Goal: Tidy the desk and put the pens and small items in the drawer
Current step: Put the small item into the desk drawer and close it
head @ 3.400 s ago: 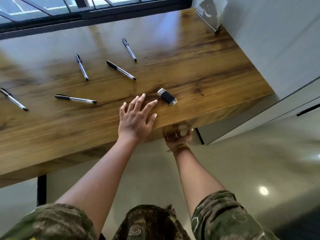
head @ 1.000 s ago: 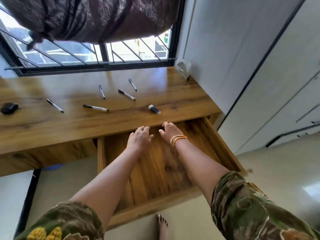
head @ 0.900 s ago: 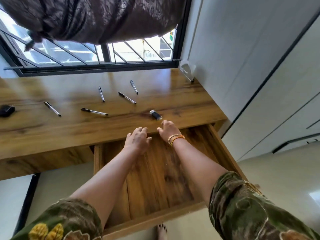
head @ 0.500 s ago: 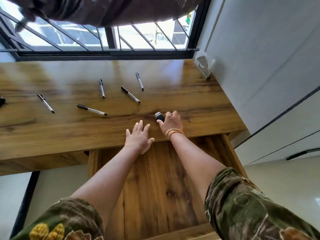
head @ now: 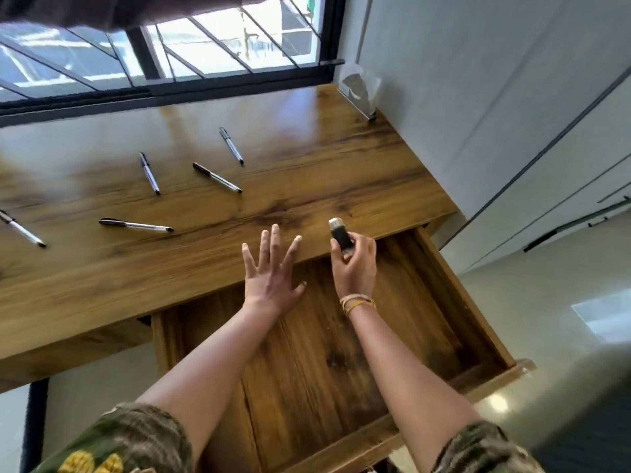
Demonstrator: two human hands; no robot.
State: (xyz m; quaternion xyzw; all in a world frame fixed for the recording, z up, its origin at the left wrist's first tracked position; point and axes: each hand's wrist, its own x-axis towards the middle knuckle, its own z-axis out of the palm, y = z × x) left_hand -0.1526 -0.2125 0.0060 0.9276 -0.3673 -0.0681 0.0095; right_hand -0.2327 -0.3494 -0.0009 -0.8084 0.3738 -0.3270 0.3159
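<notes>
The open drawer (head: 307, 370) is seen nearest, below both hands. Above its far end, a small black flash drive (head: 339, 235) is pinched upright in the right hand (head: 353, 264). Just left of that grip, the left hand (head: 271, 274) is spread wide and empty over the desk (head: 307, 172) edge. Farther left and beyond, five pens (head: 216, 177) are scattered on the desk.

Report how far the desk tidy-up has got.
Done: the drawer is pulled open, nothing visible inside. In hand: the right hand holds the small black item above the desk edge; the left hand is open and empty. Left: five pens lie on the desk.
</notes>
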